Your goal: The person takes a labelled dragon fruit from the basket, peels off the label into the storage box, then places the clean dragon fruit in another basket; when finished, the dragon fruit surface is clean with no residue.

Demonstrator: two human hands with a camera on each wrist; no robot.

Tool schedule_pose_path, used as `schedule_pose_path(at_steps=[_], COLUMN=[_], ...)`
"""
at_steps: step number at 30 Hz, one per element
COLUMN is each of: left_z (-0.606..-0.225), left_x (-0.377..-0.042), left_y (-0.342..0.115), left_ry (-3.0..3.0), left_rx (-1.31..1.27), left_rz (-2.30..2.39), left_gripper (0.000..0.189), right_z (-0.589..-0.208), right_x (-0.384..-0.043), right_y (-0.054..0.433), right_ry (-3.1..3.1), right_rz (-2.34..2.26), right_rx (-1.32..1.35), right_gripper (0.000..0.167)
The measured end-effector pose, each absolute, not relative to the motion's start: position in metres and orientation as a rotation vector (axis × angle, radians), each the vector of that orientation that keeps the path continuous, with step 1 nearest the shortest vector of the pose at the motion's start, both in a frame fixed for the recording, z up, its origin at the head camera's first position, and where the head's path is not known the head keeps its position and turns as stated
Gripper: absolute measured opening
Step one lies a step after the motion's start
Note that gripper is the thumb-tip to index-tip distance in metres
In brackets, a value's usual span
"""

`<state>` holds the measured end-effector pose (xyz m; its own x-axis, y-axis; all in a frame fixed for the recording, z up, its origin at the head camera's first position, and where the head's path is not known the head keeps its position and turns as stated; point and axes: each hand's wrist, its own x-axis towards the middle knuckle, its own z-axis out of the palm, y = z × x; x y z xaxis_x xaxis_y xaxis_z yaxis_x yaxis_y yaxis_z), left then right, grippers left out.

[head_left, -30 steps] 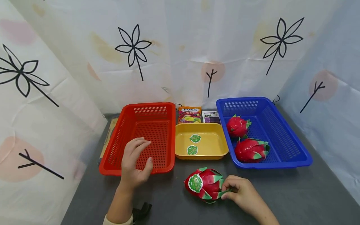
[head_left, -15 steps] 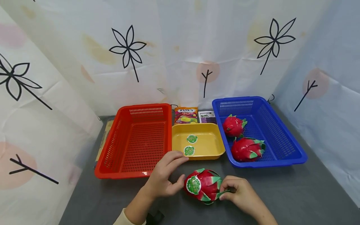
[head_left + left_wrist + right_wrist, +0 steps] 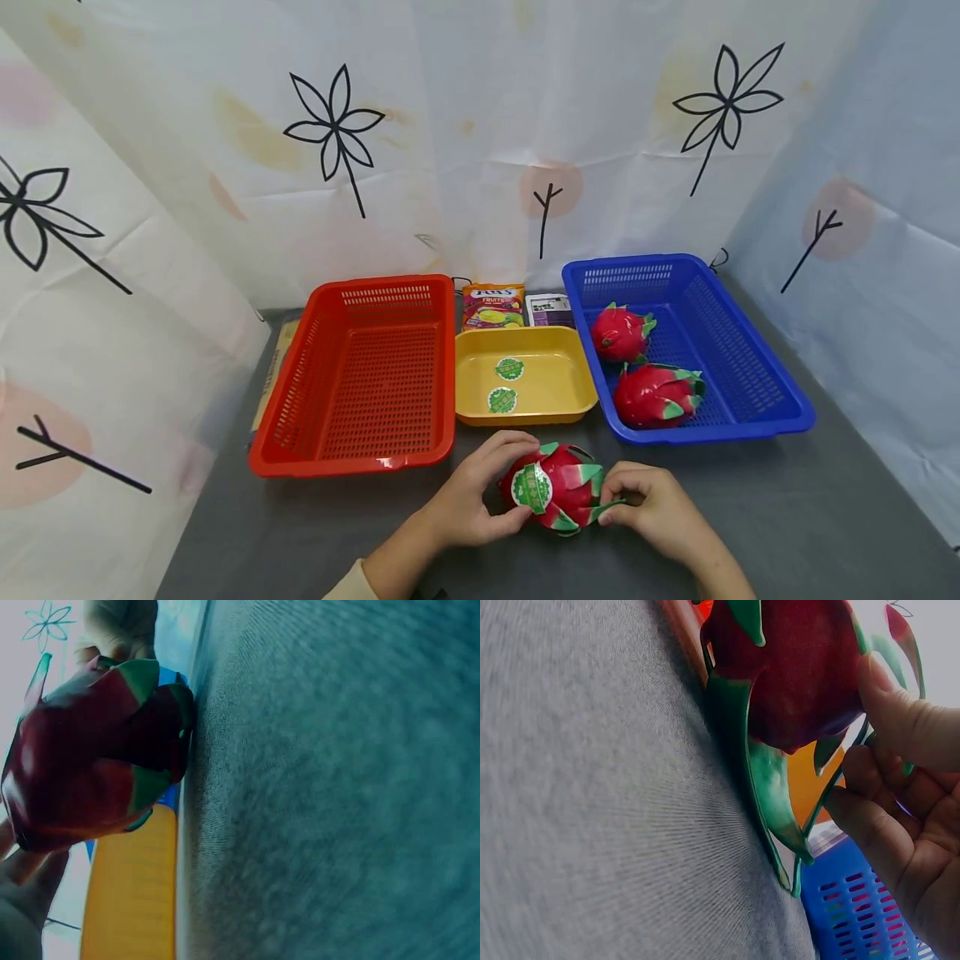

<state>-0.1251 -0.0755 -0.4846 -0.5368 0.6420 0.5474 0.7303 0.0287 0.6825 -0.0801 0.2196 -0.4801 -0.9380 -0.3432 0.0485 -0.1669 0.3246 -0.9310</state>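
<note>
A red dragon fruit with green-tipped scales [image 3: 573, 482] lies on the grey table in front of the yellow tray, a round green-and-white sticker [image 3: 531, 487] on its upper left side. My left hand [image 3: 474, 502] holds the fruit's left end, fingertips at the top and thumb by the sticker's lower edge. At the other end my right hand [image 3: 654, 510] pinches a green scale between thumb and fingers. The right wrist view shows the scales [image 3: 769, 780] sticking out beside those fingers. From the left wrist, the fruit [image 3: 71, 761] shows its dark side, low over the table.
A red basket [image 3: 352, 462] stands at the left. Two green stickers [image 3: 503, 400] lie in the yellow tray [image 3: 525, 417]. The blue basket [image 3: 750, 432] at the right holds two more dragon fruits [image 3: 656, 395]. Behind the tray is a candy bag [image 3: 492, 307].
My left hand has come from over the red basket, right and down, onto the dragon fruit. The fruit has turned slightly. My right hand keeps its pinch on the scale.
</note>
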Motion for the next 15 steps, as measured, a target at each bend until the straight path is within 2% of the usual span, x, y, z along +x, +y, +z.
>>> schedule_pose_path(at_steps=[5, 15], left_z=[-0.496, -0.506], left_x=[-0.128, -0.134], left_y=[-0.079, -0.08], left_ry=[-2.349, -2.352], left_rx=[-1.495, -1.463], left_rz=[-1.664, -1.651], left_gripper=[0.082, 0.083], right_z=[-0.48, -0.48], right_x=[-0.079, -0.077], right_y=[0.219, 0.214], right_ry=[2.406, 2.657], right_rz=[-1.697, -1.595], right_rx=[-0.465, -0.579], right_gripper=[0.015, 0.023])
